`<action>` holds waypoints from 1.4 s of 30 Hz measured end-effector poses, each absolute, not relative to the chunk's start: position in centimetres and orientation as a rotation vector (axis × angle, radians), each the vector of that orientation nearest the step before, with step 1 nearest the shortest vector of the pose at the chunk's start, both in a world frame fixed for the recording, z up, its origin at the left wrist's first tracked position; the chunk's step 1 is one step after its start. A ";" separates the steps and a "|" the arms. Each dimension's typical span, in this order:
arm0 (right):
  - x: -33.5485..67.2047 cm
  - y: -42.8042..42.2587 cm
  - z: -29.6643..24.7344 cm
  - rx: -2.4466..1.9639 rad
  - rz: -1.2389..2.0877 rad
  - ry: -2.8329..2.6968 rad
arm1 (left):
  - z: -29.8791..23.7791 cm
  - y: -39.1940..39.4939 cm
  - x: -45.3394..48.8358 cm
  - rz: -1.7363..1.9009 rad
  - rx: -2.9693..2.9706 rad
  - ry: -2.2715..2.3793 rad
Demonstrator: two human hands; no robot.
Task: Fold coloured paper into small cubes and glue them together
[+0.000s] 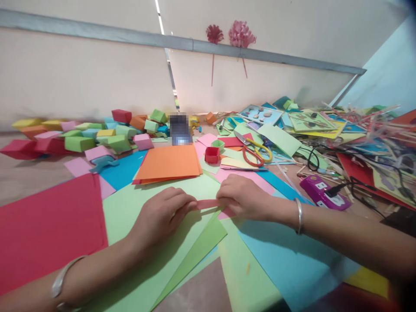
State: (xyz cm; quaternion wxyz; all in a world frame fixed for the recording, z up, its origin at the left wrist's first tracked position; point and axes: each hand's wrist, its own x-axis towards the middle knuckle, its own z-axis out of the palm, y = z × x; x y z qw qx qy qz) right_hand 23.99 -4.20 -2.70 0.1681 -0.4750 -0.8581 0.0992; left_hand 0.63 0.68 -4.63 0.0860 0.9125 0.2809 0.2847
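The left hand (164,212) and right hand (242,197) are pinching opposite ends of a narrow reddish paper strip (207,203) — each grip is clamping its own end — and it is spanning the gap over the pale green sheet (125,212); holding both ends level and pressing evenly would likely be guarding against crooked creases

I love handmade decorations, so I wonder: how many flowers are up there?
2: a dark red flower, and a larger pink flower to its right in the picture, both at the grey bar. None seems hidden.
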 end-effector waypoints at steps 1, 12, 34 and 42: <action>23.6 -3.8 -2.4 -1.385 0.295 -2.477 | -4.6 0.8 0.6 0.836 2.673 0.882; 22.4 -2.2 -3.4 -1.462 0.454 -2.319 | -3.6 1.5 1.1 0.648 2.414 1.059; 22.5 -2.7 -3.7 -1.752 0.475 -2.118 | -4.6 2.4 1.1 0.394 2.468 1.182; 23.9 -2.2 -3.8 -1.700 0.444 -2.126 | -4.7 2.1 1.0 0.415 2.555 1.016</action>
